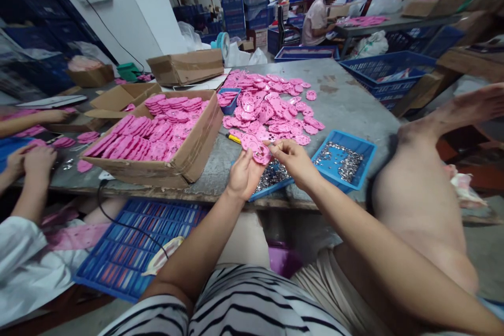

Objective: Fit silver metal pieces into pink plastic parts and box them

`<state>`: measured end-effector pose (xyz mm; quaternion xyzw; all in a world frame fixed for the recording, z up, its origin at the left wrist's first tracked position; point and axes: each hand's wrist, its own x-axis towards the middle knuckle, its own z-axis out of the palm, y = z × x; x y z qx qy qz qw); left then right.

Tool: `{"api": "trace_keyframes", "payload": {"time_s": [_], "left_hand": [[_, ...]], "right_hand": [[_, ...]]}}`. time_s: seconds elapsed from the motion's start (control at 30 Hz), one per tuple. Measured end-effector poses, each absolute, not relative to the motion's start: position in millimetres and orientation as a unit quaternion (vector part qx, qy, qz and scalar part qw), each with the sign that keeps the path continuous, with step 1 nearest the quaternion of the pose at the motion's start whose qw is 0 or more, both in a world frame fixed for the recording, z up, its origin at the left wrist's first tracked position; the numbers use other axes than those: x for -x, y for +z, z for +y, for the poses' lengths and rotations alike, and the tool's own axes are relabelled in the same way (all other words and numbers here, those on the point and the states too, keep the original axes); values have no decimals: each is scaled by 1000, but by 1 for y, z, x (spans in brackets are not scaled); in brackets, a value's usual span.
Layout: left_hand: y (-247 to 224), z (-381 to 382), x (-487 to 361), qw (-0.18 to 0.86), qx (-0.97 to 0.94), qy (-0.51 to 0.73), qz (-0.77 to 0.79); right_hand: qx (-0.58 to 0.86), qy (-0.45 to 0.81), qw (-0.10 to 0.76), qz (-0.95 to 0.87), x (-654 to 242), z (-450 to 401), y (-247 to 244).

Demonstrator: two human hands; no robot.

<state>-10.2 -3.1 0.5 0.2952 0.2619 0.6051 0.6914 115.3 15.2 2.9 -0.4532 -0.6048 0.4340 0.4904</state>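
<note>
My left hand [242,177] is closed on a flat pink plastic piece [255,148] with holes in it, held up above the table's front edge. At the right end of that piece, the thumb and fingers of my right hand [293,160] are pinched together. Whatever sits in that pinch is too small to make out. Directly below my hands lies a blue tray [271,189] of small shiny metal parts, partly hidden by them. A second blue tray [369,153] with similar metal parts stands right of my right hand. Beyond my hands spreads a heap of pink plastic pieces [271,100].
Left of the heap stands a cardboard box [189,165] packed with pink pieces. A small blue bin [232,106] and a yellow-handled tool [233,138] lie near it. A co-worker's hands [37,160] work at far left. Blue crates [394,81] stand behind the table.
</note>
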Motion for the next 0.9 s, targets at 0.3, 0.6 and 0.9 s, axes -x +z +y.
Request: {"api": "trace_keyframes", "payload": {"time_s": [0.3,0.6,0.9], "left_hand": [[-3,-8,14,694,-328,602,219],[-1,-9,9,693,-304,604,249],[0,-12,7,718,-278,616,166]], "right_hand": [[478,373,483,-632,-115,16,-2],[473,365,491,-634,-114,13,3],[484,348,503,-626,-112,13,1]]}}
